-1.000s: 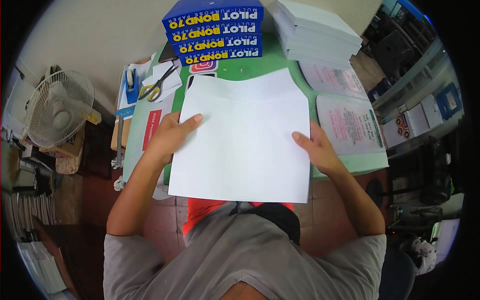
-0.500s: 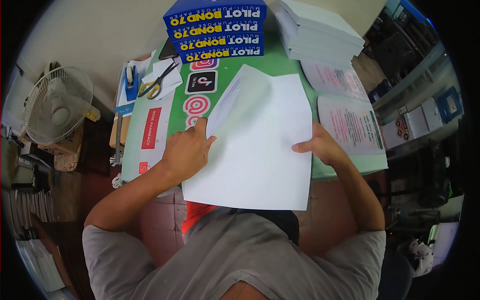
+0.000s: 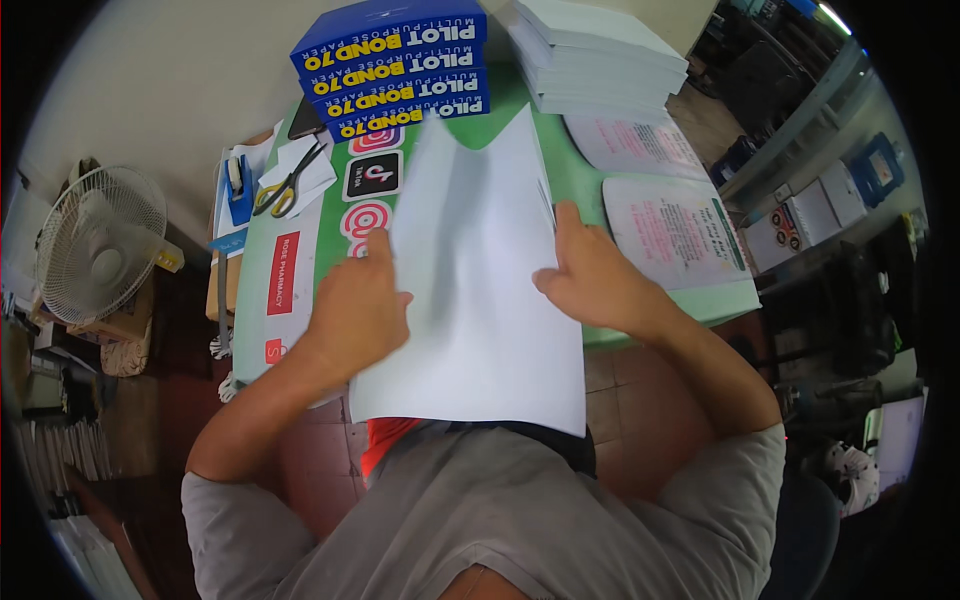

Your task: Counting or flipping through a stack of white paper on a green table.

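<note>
A: Where was the smooth, white, rectangular paper sheaf [image 3: 470, 340]?

B: Held above the lap, overlapping the green-topped table [image 3: 715, 298] in view. The bare left hand [image 3: 362, 310] and bare right hand [image 3: 597, 275] each had thumb and fingers clamped on a side edge.

A: What risk was noted?

B: Sheets could have slipped askew or creased, judged from uneven pinching; the flexible far edge dipped in a V between raised corners.

A: Beyond it?

B: Glossy blue oblong packs [image 3: 390, 60], stacked; beside them, a matte white paper pile [image 3: 600, 60], edges slightly stepped.
</note>
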A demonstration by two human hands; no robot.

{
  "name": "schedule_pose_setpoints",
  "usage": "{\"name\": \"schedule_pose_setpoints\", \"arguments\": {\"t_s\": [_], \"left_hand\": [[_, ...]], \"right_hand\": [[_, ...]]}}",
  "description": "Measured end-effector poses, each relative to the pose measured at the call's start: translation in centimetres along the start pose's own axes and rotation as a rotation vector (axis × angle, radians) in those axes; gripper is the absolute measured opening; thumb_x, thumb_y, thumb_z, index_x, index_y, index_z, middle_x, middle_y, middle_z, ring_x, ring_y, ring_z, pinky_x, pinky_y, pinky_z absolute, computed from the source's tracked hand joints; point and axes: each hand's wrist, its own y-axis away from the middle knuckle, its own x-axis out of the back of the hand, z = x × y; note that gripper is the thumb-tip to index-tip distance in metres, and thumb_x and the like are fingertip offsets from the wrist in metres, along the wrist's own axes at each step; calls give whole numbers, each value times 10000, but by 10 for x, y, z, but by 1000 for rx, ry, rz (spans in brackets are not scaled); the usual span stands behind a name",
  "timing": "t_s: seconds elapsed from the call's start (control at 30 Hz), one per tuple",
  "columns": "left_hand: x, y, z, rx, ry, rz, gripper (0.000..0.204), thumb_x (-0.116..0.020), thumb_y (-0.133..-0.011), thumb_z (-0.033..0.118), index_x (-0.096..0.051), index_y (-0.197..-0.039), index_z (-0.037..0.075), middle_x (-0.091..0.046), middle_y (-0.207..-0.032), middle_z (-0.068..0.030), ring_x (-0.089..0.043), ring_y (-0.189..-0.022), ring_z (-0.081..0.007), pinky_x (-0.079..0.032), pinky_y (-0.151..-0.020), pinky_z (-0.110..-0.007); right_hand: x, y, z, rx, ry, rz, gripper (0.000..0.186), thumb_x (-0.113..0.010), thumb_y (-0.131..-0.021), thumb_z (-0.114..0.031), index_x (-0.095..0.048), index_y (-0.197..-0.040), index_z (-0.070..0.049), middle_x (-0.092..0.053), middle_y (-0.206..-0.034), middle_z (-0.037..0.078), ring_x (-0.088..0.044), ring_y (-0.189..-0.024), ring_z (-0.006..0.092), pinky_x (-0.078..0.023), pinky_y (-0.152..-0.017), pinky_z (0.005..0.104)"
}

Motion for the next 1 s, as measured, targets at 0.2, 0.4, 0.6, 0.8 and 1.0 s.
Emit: {"name": "schedule_pose_setpoints", "arguments": {"t_s": [0.2, 0.4, 0.6, 0.8, 1.0], "left_hand": [[6, -2, 25, -304, 34, 198, 527, -688, -806, 98, -450, -1203, -154, -637, -814, -252, -652, -756, -380, -505, -688, -446], [3, -25, -48, 63, 890, -92, 500, -699, -861, 205, -523, -1224, -91, -663, -1041, -183, -645, -964, -241, -522, -828, -366], [-33, -37, -86, 234, 1322, -179, 541, -721, -816, 91, -479, -1281, -42, -610, -1175, -159, -625, -1030, -245, -520, -876, -376], [-32, -37, -75, 279, 1186, -91, 583, -688, -812, 20, -431, -1332, -39, -608, -1183, -153, -624, -1031, -258, -510, -887, -373], [-38, -27, -34, -158, 368, 268, 611, -647, -806, -30, -377, -1352, -85, -611, -1175, -220, -610, -1078, -280, -453, -943, -323]], "right_hand": [[-22, -24, 15, 117, -615, 98, 380, -682, -809, -144, -426, -990, 70, -604, -899, 204, -634, -835, 241, -510, -708, 371], [-28, -21, 86, 87, -806, 4, 633, -653, -816, -50, -341, -1351, 82, -529, -1260, 191, -548, -1153, 244, -449, -959, 336], [-38, -16, 67, 205, -375, 137, 636, -655, -785, -13, -322, -1325, -43, -543, -1165, 277, -594, -1033, 392, -468, -854, 420], [-38, -13, 72, 529, -215, 139, 684, -592, -813, 59, -271, -1397, -94, -550, -1187, 251, -572, -1017, 458, -481, -845, 443], [-21, -29, 72, 104, -666, -43, 730, -566, -801, 81, -233, -1443, -19, -491, -1333, 219, -539, -1191, 384, -481, -923, 395]]}}
